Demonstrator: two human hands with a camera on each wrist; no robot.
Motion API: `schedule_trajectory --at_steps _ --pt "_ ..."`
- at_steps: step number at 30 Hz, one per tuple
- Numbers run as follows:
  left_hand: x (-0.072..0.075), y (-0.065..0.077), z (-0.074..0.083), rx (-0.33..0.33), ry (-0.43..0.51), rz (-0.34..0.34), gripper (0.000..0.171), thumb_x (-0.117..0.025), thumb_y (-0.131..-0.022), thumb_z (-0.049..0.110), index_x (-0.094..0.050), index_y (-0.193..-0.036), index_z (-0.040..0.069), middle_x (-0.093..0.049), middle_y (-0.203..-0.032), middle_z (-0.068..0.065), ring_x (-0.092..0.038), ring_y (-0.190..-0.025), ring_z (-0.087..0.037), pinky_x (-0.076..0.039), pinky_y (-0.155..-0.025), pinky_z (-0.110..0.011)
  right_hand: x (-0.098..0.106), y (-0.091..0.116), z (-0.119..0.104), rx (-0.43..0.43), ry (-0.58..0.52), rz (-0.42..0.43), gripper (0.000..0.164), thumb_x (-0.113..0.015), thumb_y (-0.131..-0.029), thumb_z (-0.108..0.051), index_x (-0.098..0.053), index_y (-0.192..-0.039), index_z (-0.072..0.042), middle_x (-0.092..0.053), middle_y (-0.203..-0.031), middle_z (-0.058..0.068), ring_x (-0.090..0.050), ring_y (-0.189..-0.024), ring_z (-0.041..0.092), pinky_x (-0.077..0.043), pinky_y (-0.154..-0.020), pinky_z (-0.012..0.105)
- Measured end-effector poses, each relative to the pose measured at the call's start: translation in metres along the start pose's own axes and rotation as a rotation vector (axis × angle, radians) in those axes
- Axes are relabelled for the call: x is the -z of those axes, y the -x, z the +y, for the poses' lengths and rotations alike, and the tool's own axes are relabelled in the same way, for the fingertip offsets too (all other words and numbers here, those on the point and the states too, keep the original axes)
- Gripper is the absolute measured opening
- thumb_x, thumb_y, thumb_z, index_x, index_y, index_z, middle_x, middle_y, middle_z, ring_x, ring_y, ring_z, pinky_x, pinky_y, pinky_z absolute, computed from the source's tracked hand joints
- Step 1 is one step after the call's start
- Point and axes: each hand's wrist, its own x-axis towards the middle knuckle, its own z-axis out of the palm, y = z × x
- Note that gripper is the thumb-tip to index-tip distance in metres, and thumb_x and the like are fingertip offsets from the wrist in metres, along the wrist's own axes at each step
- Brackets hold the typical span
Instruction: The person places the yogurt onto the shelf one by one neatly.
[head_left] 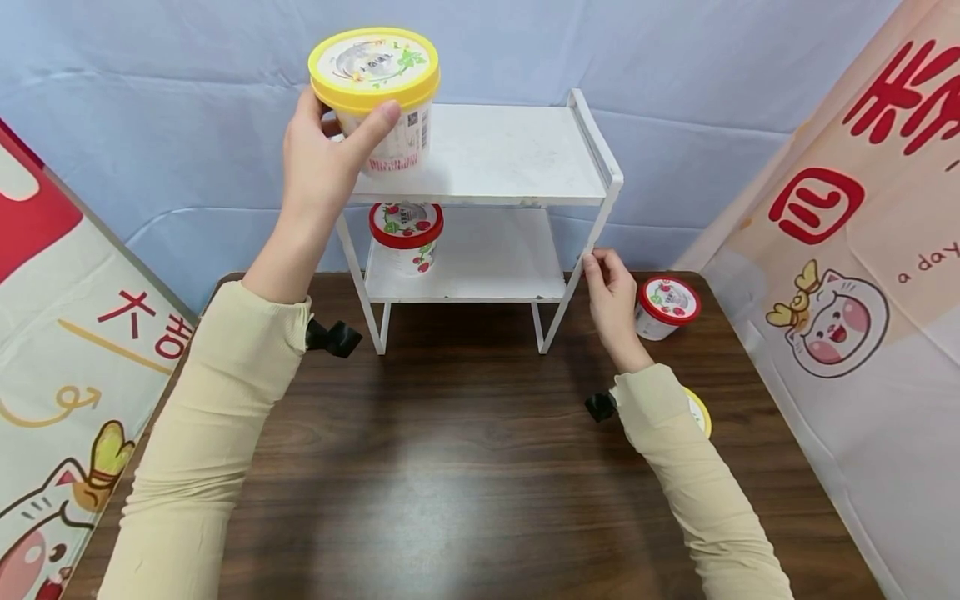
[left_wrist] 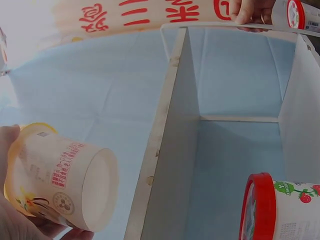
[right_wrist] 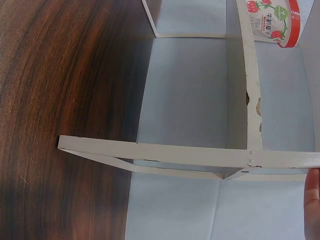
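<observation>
My left hand (head_left: 322,162) grips a white paper tub with a yellow lid (head_left: 397,133) over the left end of the upper shelf (head_left: 510,150). In the left wrist view the yellow-lidded tub (left_wrist: 65,180) lies beyond the shelf's edge, its bottom apart from the board. At the rack's right side, my right hand (head_left: 613,304) pinches the white upright (head_left: 581,271) between thumb and fingers. On the lower shelf (head_left: 495,258), at its left, stands a red-lidded tub (head_left: 407,237) with strawberry pictures.
Another red-lidded tub (head_left: 663,308) stands on the brown wooden table (head_left: 450,467), right of my right hand. A yellow lid (head_left: 699,412) shows partly behind my right sleeve. Pale blue cloth (head_left: 675,100) hangs behind the rack, with printed banners at both sides.
</observation>
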Motion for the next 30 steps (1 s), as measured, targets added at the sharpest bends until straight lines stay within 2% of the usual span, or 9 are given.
schedule_trajectory --at_steps 12,30 --pt "-0.006 -0.012 0.002 0.004 0.014 -0.006 0.062 -0.069 -0.077 0.034 -0.041 -0.130 0.015 -0.048 -0.123 -0.001 -0.048 -0.108 -0.015 -0.044 -0.089 -0.027 0.000 0.000 0.001 0.000 -0.011 -0.004 0.023 -0.048 -0.094 -0.008 -0.054 -0.096 0.014 -0.055 -0.084 0.029 -0.047 -0.070 -0.002 -0.038 -0.066 0.016" --pt "-0.017 -0.034 -0.006 0.102 -0.012 -0.007 0.074 -0.069 -0.077 0.038 -0.030 -0.137 0.016 -0.042 -0.133 0.001 -0.041 -0.120 -0.008 -0.035 -0.097 -0.020 0.000 -0.001 0.002 0.006 0.004 0.000 0.023 -0.049 -0.094 -0.009 -0.055 -0.095 0.014 -0.055 -0.083 0.027 -0.047 -0.070 -0.002 -0.038 -0.066 0.015"
